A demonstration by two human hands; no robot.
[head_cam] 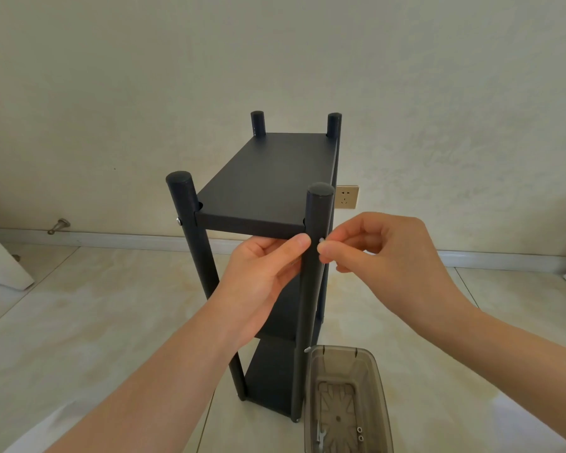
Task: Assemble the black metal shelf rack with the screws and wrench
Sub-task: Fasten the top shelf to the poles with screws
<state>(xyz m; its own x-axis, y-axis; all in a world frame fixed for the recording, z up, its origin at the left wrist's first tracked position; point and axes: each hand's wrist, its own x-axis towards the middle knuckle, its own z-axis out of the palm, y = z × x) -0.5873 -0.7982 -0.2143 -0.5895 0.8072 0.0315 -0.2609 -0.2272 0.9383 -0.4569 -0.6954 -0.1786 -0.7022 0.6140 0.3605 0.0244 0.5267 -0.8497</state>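
Observation:
The black metal shelf rack [268, 184] stands upright on the floor in the middle, with three shelves and four round posts. My left hand [262, 282] grips the near right post [317, 217] just under the top shelf, thumb against the post. My right hand [383, 256] pinches a small silver screw [321, 240] at the side of that post, level with the top shelf's edge. A fitted screw [179, 221] shows on the near left post. A silver wrench [319, 436] lies in the bin at the bottom.
A smoky clear plastic bin [378, 380] sits on the floor right of the rack's foot, holding a few small washers [360, 433]. A wall socket [347, 197] is behind the rack. A door stop [59, 225] sits on the baseboard at left. White furniture edges stand at both sides.

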